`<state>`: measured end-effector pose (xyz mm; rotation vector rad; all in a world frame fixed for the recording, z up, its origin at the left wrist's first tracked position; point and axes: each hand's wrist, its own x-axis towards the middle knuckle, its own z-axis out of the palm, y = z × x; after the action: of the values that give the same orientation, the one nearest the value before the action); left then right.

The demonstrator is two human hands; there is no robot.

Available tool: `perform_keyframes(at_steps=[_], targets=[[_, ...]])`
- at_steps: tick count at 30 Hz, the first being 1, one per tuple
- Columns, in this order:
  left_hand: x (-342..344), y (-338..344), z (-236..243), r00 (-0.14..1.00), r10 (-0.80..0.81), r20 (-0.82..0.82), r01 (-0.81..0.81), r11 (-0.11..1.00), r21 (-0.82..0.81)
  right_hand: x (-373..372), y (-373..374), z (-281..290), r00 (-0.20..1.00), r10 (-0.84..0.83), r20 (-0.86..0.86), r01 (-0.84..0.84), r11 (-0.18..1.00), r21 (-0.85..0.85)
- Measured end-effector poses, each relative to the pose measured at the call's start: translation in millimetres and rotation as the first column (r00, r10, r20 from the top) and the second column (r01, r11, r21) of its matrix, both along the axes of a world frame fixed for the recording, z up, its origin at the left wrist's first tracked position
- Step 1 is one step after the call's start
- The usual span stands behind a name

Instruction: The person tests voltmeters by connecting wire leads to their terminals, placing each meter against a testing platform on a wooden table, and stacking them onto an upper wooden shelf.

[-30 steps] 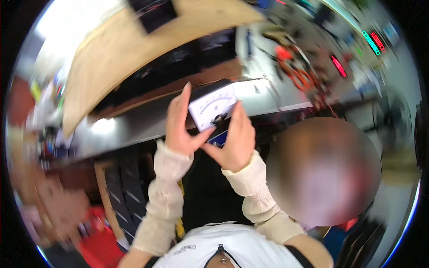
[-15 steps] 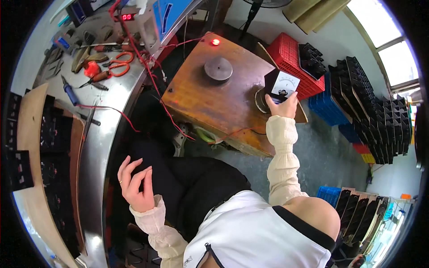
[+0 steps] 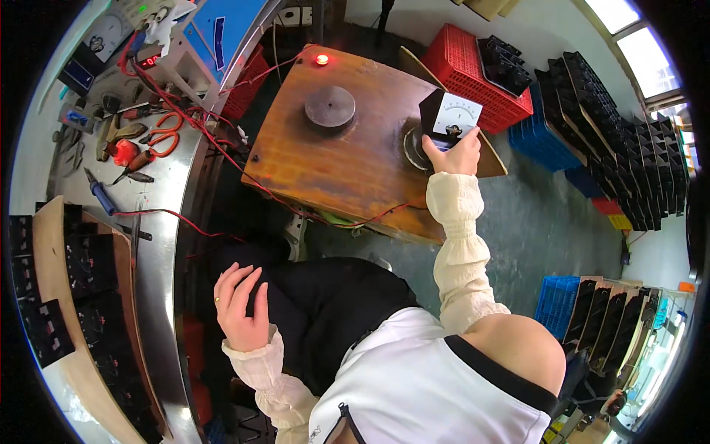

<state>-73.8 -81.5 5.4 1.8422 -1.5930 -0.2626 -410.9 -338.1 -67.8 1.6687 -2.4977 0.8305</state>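
Note:
My right hand [image 3: 456,154] grips an analog panel meter [image 3: 458,117], with a white dial face and black housing, by its lower edge. The meter is tilted above a dark ring-shaped fixture [image 3: 415,148] at the right end of the brown wooden box [image 3: 370,170]. My hand partly hides the ring, so I cannot tell whether the meter touches it. A round metal disc [image 3: 330,108] stands on the box to the left. My left hand [image 3: 244,307] is open and holds nothing, its fingers half curled above my dark-clothed lap.
A red lamp [image 3: 322,60] glows at the box's far corner. Red wires cross its front edge. On the left metal bench [image 3: 159,244] lie orange-handled scissors [image 3: 164,135], a blue-handled probe [image 3: 101,197] and electrical instruments. Red crates [image 3: 473,78], blue crates and stacked black parts [image 3: 592,133] stand right.
The view has shifted, so the box and bench appear farther left. My right hand still grips the meter by the ring. My left hand remains over my lap, its fingers slightly more upright.

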Motion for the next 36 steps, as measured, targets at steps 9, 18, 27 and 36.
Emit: perform_keyframes(at_steps=[9, 18, 27, 36], targets=[[-1.6, 4.8, -0.5, 1.000, -0.013, -0.008, 0.014, 0.997, 0.070, -1.0, 1.9, -4.0, 1.000, -0.014, 0.010, 0.014, 1.000, -0.002], [2.0, 8.3, -2.9, 1.000, 0.012, 0.003, -0.012, 0.997, 0.070, -0.4, 1.0, -4.6, 1.000, -0.013, 0.015, 0.013, 1.000, -0.004], [4.7, 13.1, -6.5, 0.999, 0.037, 0.013, -0.038, 0.997, 0.071, -1.9, 3.0, -9.5, 1.000, -0.012, -0.009, 0.012, 1.000, -0.007], [1.7, 6.6, -11.2, 0.998, 0.050, -0.030, -0.048, 0.997, 0.065, -11.8, -3.7, -3.2, 0.999, -0.005, -0.042, 0.004, 1.000, -0.016]])
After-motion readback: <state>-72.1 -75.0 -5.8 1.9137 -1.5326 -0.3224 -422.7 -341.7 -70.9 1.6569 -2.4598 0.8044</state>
